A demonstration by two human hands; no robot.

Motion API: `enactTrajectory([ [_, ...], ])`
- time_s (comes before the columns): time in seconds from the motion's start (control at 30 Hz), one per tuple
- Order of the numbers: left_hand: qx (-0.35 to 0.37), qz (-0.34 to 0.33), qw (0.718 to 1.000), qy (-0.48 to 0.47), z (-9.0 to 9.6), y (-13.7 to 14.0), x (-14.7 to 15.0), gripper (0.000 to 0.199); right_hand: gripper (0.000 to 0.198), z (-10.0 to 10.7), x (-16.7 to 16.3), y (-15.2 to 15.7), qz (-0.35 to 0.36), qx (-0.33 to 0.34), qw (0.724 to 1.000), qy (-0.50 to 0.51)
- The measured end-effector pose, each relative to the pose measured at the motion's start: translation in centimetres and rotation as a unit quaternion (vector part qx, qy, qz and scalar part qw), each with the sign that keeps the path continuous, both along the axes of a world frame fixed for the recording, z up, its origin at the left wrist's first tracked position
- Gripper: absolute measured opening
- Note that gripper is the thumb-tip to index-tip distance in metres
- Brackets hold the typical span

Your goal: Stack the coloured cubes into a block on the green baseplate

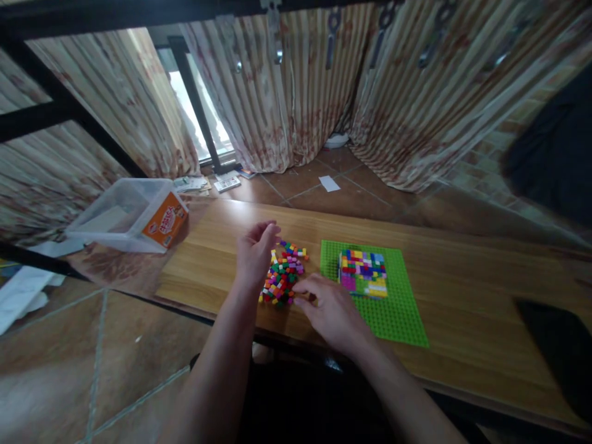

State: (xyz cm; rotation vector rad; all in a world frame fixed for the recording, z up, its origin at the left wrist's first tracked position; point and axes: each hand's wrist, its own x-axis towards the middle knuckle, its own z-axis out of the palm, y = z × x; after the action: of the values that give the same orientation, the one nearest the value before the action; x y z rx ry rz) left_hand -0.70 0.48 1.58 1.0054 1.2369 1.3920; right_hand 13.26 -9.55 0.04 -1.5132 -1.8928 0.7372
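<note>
A heap of small toy building bricks (280,280) in many colours lies on the wooden table. My left hand (254,253) hovers at the heap's far left side, thumb against curled fingers; whatever they pinch, if anything, is hidden. At the right edge of the heap is my right hand (330,308), its thumb and forefinger bent with a gap between the tips and no brick visible in them. Just beyond it lies a green studded baseplate (407,308). On the plate sits a low block of joined multicoloured bricks (363,271), partly yellow along its near side.
The wooden table (208,246) runs across the view. A dark flat object (555,345) lies at its right end. A clear plastic box (115,216) with an orange label stands at left. Curtains (314,92) hang behind, with a white paper (329,183) on the tiled floor.
</note>
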Motion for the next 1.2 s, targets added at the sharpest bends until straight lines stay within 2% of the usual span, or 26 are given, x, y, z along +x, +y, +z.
enactTrajectory([
  [0.17,-0.002,-0.016,1.000,-0.010,0.3,-0.2,-0.2,0.025,0.004,-1.6,-1.5,0.0,-0.003,-0.045,0.996,-0.073],
  [0.33,0.002,-0.017,0.999,-0.030,0.2,0.1,-0.7,0.021,0.003,-2.2,-2.1,-0.3,-0.033,-0.017,0.994,-0.106],
  [0.6,0.002,-0.015,0.999,-0.031,0.2,0.3,-0.9,0.018,0.018,-3.2,-2.4,-0.6,-0.036,0.027,0.995,-0.093],
  [0.73,-0.003,-0.021,1.000,-0.022,0.1,0.3,-0.9,0.018,0.022,-2.1,-1.8,-0.6,-0.039,0.033,0.997,-0.054],
  [0.83,-0.002,-0.027,1.000,-0.014,0.0,0.3,-0.8,0.019,0.025,-0.3,-0.1,-0.5,-0.062,0.059,0.996,-0.015],
  [0.97,0.000,-0.039,0.999,0.001,-0.2,0.4,-0.6,0.020,0.022,1.7,4.2,-0.3,-0.150,0.098,0.984,0.012],
  [1.1,0.004,-0.076,0.996,0.042,-0.6,0.1,0.4,0.020,0.021,1.9,9.0,-0.4,-0.267,0.078,0.957,0.078],
  [1.2,-0.001,-0.132,0.986,0.103,-1.1,-0.6,1.6,0.020,0.024,1.4,10.8,-0.6,-0.300,0.043,0.946,0.116],
])
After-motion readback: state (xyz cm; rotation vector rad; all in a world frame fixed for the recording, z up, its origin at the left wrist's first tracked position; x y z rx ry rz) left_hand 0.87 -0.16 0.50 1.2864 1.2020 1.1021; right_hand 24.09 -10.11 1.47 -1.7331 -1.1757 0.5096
